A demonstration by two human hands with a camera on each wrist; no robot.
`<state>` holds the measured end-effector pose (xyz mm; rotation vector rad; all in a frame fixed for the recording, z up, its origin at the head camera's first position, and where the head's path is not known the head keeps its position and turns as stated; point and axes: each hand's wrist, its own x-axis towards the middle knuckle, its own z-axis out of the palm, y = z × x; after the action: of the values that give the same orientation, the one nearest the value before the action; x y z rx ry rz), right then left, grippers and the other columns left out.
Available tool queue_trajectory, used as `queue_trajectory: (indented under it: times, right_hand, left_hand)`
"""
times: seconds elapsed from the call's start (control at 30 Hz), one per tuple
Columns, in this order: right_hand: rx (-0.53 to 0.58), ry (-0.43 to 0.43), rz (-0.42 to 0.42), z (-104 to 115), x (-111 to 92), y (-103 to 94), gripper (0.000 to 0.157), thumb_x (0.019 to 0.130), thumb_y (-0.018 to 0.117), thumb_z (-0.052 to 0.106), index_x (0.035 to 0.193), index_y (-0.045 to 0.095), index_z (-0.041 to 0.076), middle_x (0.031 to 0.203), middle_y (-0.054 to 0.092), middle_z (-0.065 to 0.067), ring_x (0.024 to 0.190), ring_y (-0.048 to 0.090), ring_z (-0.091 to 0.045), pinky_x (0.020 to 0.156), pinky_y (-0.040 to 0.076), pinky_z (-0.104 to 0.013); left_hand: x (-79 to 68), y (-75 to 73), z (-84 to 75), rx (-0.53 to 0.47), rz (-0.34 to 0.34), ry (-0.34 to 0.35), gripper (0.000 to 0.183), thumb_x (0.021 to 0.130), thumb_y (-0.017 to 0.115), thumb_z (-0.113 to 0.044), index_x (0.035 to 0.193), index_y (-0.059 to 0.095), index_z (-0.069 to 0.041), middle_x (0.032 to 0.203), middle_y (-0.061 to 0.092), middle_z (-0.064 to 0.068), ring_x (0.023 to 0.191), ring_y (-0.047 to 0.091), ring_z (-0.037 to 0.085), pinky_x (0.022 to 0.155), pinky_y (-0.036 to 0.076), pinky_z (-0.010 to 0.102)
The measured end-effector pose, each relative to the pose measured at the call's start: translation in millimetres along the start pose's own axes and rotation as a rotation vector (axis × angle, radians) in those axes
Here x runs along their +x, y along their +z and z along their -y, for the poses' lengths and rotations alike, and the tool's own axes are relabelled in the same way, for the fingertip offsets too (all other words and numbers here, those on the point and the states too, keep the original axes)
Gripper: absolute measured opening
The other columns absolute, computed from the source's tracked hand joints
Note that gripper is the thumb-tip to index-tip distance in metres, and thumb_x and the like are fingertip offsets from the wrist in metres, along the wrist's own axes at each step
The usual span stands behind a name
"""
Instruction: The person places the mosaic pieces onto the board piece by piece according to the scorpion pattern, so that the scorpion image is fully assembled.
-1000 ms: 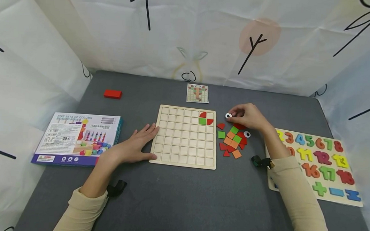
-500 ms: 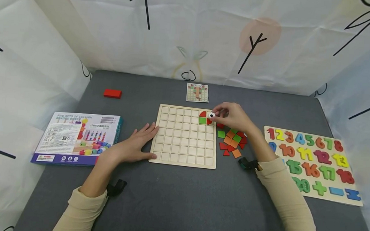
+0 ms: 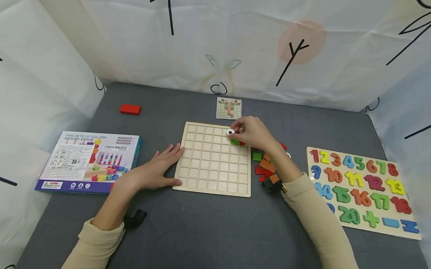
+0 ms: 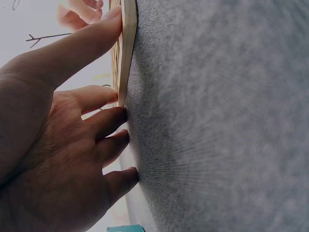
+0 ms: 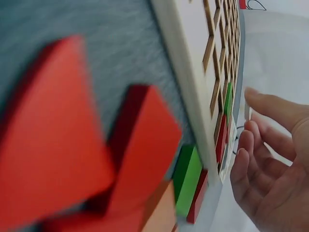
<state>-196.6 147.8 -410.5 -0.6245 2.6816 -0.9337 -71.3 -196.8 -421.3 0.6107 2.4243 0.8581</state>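
Note:
My right hand [image 3: 254,132] pinches a round white eye piece [image 3: 230,132] with a black pupil between thumb and fingertips. It is over the far right part of the wooden grid board [image 3: 208,162]. Beneath that hand show a green square [image 3: 234,142] and a bit of a red piece [image 3: 242,143] set in the grid; the rest there is hidden. In the right wrist view the eye piece [image 5: 247,112] appears edge-on at the thumb tip. My left hand [image 3: 155,168] lies spread at the board's left edge, its thumb and index fingertip touching the rim.
Loose red, orange [image 3: 268,165] and green pieces lie right of the board, partly under my right forearm, with another eye piece [image 3: 288,155]. A small pattern card [image 3: 229,108] lies behind the board. A number board [image 3: 366,191] is at right; a box [image 3: 89,162] and red block [image 3: 130,109] at left.
My right hand has carried the eye piece leftward from above the loose pieces, across the board's right edge, to over the grid. My left hand has stayed in place.

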Motion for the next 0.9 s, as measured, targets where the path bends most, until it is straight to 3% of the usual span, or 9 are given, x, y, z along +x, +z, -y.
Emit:
queue_trajectory:
  times: [0.23,0.47,0.53,0.9]
  right_hand:
    - [-0.038,0.063,0.025,8,12,6.3,0.028,0.093,0.088,0.024,0.112,0.081,0.005,0.104,0.081,-0.012,0.094,0.075,-0.027,0.089,0.060,-0.045]
    - [-0.021,0.089,0.031,13,14,6.5,0.028,0.092,0.089,0.021,0.113,0.081,0.004,0.107,0.081,-0.014,0.099,0.075,-0.029,0.093,0.060,-0.046]
    - [-0.016,0.085,0.040,13,14,6.4,0.029,0.092,0.089,0.020,0.114,0.080,0.004,0.108,0.081,-0.014,0.100,0.075,-0.029,0.093,0.060,-0.046]
    - [0.028,0.057,0.045,10,7,1.6,0.029,0.092,0.087,0.016,0.117,0.080,0.002,0.104,0.081,-0.012,0.093,0.075,-0.026,0.085,0.057,-0.039]
  left_hand:
    - [6.1,11.8,23.6,0.010,-0.033,0.020,0.106,0.098,0.078,-0.053,0.176,0.017,-0.015,0.185,0.010,0.015,0.172,0.002,0.043,0.132,0.005,0.077]
    - [6.1,9.2,19.0,0.022,-0.017,-0.003,0.107,0.097,0.079,-0.051,0.176,0.017,-0.014,0.185,0.009,0.015,0.172,0.003,0.044,0.131,0.005,0.078]
    - [8.5,12.7,26.4,0.023,-0.027,0.000,0.108,0.097,0.079,-0.053,0.176,0.016,-0.015,0.185,0.009,0.013,0.172,0.003,0.042,0.132,0.005,0.077]
    - [9.2,14.1,29.4,0.032,-0.022,0.003,0.108,0.097,0.078,-0.054,0.176,0.015,-0.017,0.185,0.008,0.011,0.173,0.001,0.041,0.132,0.005,0.076]
